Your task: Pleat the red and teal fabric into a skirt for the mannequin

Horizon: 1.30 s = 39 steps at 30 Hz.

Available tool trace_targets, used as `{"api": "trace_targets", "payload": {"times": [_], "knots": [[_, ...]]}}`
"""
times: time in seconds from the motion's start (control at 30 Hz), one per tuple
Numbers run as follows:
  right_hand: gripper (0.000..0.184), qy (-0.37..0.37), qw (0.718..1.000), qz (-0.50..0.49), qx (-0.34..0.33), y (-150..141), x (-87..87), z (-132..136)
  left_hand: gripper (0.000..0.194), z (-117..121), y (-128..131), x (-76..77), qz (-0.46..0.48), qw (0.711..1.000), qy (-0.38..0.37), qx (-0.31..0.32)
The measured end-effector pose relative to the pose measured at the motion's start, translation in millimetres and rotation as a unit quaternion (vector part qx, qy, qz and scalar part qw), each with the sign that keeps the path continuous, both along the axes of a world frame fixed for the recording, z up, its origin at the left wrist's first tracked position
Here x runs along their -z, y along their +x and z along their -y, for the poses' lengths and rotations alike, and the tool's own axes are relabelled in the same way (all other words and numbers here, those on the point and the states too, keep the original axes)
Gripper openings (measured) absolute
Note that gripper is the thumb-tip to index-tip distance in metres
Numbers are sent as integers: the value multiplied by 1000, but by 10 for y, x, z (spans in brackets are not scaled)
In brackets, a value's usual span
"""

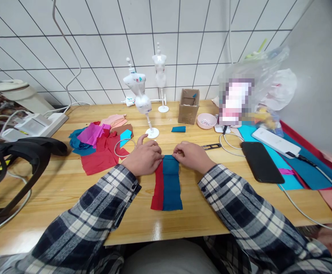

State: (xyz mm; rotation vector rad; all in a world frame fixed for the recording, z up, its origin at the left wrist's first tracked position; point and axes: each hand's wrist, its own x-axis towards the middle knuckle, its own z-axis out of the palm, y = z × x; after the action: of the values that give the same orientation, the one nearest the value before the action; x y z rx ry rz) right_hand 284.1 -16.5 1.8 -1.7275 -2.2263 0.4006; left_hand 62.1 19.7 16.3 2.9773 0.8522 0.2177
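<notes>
Keeping the top edge taut between two points looks like what counts most at this step. Our left hand (pixel 145 155) rests with most fingers curled together, one outer finger lifted, and the tips against the upper edge close to where red meets blue; whether they pinch or merely press, we cannot tell. Our right hand (pixel 193 156) has thumb and forefinger closed together on the upper right corner. We would do best to draw the hands apart only lightly (thin cloth tends to stretch out of true), line the raw edges up, and press the fold-like line near the top flat before shifting our grip. Letting the lower part lie on the table (pixel 131 224) should help us see any skew.

As for the cloth panel (pixel 168 184), it lies flat before us, between our forearms, its long side running toward the near edge of the table. We see a narrow red strip down the left and a wider teal-blue strip down the right, meeting in a fairly straight line. The red side juts outward near the bottom, the blue shows faint creases, and the lower hem looks slightly uneven. Stitches are too small to make out.
</notes>
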Motion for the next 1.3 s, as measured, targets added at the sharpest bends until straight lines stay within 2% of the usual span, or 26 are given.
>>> {"api": "trace_targets", "payload": {"times": [0.07, 0.2, 0.27, 0.37, 0.5, 0.6, 0.67, 0.77, 0.83, 0.93, 0.97, 1.0, 1.07, 1.13, 1.2, 1.23, 1.3], "knots": [[11, -13, 1000, 12, -5, -18, 24, -5, 24, 3, 24, 28, 13, 1000, -13, -16], [8, -16, 999, 29, -31, -38, 38, 4, 33, 15, 97, 141, 111, 984, -64, -126], [7, 5, 998, 34, -47, -44, 27, 12, 39, 12, 117, 199, 135, 975, -81, -155], [7, 32, 998, 31, -52, -44, 0, 18, 26, -7, 106, 247, 121, 977, -92, -149], [8, 40, 998, 4, -40, -34, -33, 30, 15, -37, 64, 236, 134, 974, -108, -148], [28, 52, 997, -34, -37, -32, -43, 46, 14, -39, 48, 213, 144, 973, -98, -150], [30, 58, 996, -40, -47, -34, -45, 49, 15, -28, 47, 197, 146, 974, -92, -147], [14, 52, 996, -37, -57, -34, -46, 35, 16, 5, 61, 172, 150, 974, -97, -140], [11, 60, 995, -55, -51, -28, -50, 24, 20, 32, 78, 164, 179, 966, -115, -144], [13, 127, 983, -129, 3, -1, -75, 30, 45, 43, 91, 180, 204, 953, -177, -135], [15, 162, 973, -160, 31, 14, -90, 42, 44, 30, 81, 188, 190, 955, -186, -128], [18, 198, 960, -188, 58, 30, -106, 58, 34, 7, 59, 192, 175, 960, -178, -130], [23, 256, 938, -216, 86, 61, -139, 94, 15, -66, -28, 175, 174, 964, -107, -172], [25, 276, 937, -202, 70, 78, -155, 122, 26, -156, -162, 120, 243, 934, 2, -263], [24, 258, 952, -166, 10, 71, -144, 123, 45, -233, -307, 46, 278, 897, 99, -329], [23, 239, 959, -145, -34, 60, -128, 113, 54, -257, -368, 11, 272, 886, 122, -355], [21, 194, 967, -106, -126, 26, -84, 78, 58, -264, -441, -44, 259, 876, 138, -383]]}}
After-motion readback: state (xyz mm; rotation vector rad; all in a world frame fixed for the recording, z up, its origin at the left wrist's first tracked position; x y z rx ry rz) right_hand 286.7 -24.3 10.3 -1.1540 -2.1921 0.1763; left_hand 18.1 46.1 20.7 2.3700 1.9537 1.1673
